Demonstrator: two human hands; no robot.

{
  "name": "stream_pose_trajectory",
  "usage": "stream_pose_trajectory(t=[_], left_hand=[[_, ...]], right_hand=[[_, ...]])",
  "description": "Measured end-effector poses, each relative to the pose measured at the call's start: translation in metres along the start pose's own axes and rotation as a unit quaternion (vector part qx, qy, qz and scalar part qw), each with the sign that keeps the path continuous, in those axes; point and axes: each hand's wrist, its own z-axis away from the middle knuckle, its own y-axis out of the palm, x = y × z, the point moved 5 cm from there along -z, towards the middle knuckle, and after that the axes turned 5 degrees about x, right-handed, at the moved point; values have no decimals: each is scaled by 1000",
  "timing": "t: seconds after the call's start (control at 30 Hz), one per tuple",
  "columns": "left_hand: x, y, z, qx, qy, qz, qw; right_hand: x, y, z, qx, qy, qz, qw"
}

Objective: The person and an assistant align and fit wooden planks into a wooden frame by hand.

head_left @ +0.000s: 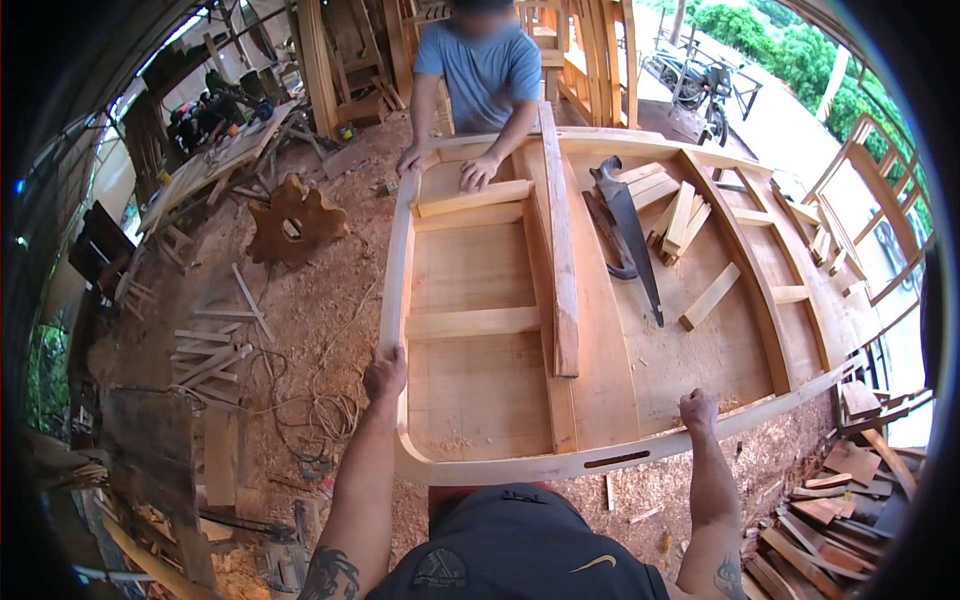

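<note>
A large wooden frame with a panel lies flat in front of me, with crosspieces between its rails. My left hand is wrapped round the frame's left rail. My right hand is closed, held by the front rail at the right; whatever its fingers hold, if anything, is hidden. A long loose board rests lengthwise across the frame. Two handsaws lie on the panel, the nearer one with a wide dark blade. Beside them are several short wood blocks.
Across the frame a person in a blue shirt has both hands at its far left corner, near a loose crosspiece. Sticks and a cord lie on the shavings-covered floor. Offcuts are piled at lower right.
</note>
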Motion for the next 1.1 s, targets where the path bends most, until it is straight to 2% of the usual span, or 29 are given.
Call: stream_pose_trajectory(t=[0.4,0.5,0.63,0.77,1.0,1.1], left_hand=[[5,7,-5,-15,17,3,1000],[10,14,-12,-8,28,9,1000],[5,12,-9,-16,25,-13,999],[-7,-1,4,-24,38,-8,999],[-10,-4,8,-21,50,10,998],[-3,1,5,-29,49,5,998]], right_hand=[[-6,16,-9,14,9,-6,1000],[2,-3,1,44,46,-13,998],[2,-2,2,45,48,-31,997],[-6,7,-3,2,28,-33,999],[-3,-2,1,-4,35,-59,998],[1,-11,6,41,40,-72,996]])
